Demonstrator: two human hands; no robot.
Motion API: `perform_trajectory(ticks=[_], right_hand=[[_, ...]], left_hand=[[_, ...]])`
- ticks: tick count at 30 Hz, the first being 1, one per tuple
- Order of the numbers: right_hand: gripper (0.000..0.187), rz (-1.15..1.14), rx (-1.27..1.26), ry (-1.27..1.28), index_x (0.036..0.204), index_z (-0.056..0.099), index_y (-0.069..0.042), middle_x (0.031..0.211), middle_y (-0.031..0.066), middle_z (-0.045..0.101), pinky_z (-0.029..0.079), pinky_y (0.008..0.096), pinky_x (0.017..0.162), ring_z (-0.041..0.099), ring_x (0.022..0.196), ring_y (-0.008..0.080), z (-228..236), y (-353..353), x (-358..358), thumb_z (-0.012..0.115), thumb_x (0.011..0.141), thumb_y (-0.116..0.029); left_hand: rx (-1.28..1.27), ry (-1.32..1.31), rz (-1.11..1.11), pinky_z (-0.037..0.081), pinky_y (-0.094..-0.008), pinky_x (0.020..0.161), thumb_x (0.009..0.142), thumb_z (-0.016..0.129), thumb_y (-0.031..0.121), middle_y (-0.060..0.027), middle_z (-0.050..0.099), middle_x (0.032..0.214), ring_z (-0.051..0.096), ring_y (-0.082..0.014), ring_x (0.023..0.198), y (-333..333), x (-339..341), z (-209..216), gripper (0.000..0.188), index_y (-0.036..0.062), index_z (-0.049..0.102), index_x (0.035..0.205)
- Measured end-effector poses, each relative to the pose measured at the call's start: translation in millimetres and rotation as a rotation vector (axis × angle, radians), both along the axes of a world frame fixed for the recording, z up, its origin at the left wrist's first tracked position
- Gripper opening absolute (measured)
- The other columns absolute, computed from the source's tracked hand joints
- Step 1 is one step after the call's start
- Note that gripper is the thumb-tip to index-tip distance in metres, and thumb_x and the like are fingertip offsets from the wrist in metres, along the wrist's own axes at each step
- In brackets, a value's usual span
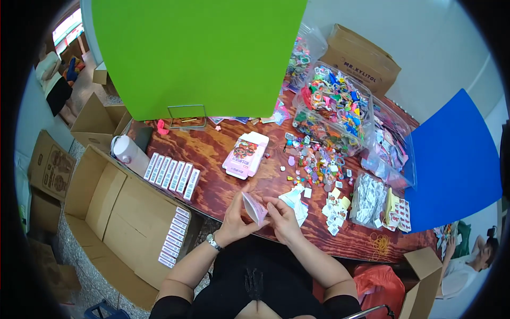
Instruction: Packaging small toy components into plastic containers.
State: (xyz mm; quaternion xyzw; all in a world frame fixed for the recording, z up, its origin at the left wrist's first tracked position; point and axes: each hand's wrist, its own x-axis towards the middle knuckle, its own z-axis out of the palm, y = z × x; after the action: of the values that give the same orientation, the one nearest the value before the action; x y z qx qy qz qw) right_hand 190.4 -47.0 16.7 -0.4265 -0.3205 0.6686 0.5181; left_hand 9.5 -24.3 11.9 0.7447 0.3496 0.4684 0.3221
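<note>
Close to my body, over the table's near edge, I hold a small pink carton (254, 209), tilted, with an open pale end showing. My left hand (235, 217) is wrapped round its left side, fingers behind and thumb below. At its right side the fingers of my right hand (281, 218) are pinched on the edge. Just beyond my hands lies a stack of flat pink cartons (246, 154) with a printed picture on top. White paper slips (295, 203) lie to the right of my right hand.
Small trinkets (319, 162) are scattered right of centre, before clear bins (340, 101) of colourful pieces. Stickers (336, 211), a bag of white packets (369, 201) and rubber bands (380, 244) lie right. Filled cartons (171, 173) stand left, beside a large cardboard box (114, 212).
</note>
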Motion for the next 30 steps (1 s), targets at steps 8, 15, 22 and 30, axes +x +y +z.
perform_trajectory(ticks=[8,15,22,30], right_hand=[[0.062,-0.024,0.389,-1.706,0.132,0.061,-0.007,0.111,0.0127,0.06,0.053,0.0446,0.087,0.06,0.108,0.0303,6,47,97,0.081,0.081,-0.037],[0.053,-0.006,0.253,-1.727,0.117,0.063,-0.006,0.11,0.0135,0.061,0.053,0.0423,0.087,0.062,0.104,0.0293,-6,49,101,0.084,0.079,-0.037],[0.011,-0.34,0.337,-0.529,0.105,0.058,-0.003,0.086,0.0015,0.065,0.051,0.0239,0.066,0.062,0.075,0.0081,46,33,80,0.065,0.099,-0.01],[0.013,-0.211,0.861,-0.988,0.098,0.07,-0.005,0.096,0.0092,0.069,0.054,0.0278,0.069,0.065,0.074,0.0187,45,13,34,0.074,0.086,0.0]], left_hand=[[-0.067,0.065,0.117,0.053,-0.0368,0.092,0.073,0.089,0.021,-0.0139,0.055,0.125,0.062,-0.0237,0.112,0,5,-4,0.086,-0.0016,0.041,0.14],[-0.11,0.064,0.105,0.052,-0.0365,0.094,0.073,0.088,0.016,-0.0135,0.053,0.125,0.061,-0.0234,0.114,2,8,-19,0.085,-0.002,0.04,0.141],[-0.101,0.12,0.228,0.047,-0.0424,0.098,0.073,0.087,0.021,-0.0188,0.054,0.123,0.055,-0.0325,0.115,4,12,-14,0.078,-0.0015,0.045,0.135],[-0.071,0.098,0.22,0.047,-0.0429,0.094,0.07,0.088,0.02,-0.0179,0.058,0.115,0.055,-0.0343,0.109,2,13,-3,0.069,-0.0003,0.053,0.126]])
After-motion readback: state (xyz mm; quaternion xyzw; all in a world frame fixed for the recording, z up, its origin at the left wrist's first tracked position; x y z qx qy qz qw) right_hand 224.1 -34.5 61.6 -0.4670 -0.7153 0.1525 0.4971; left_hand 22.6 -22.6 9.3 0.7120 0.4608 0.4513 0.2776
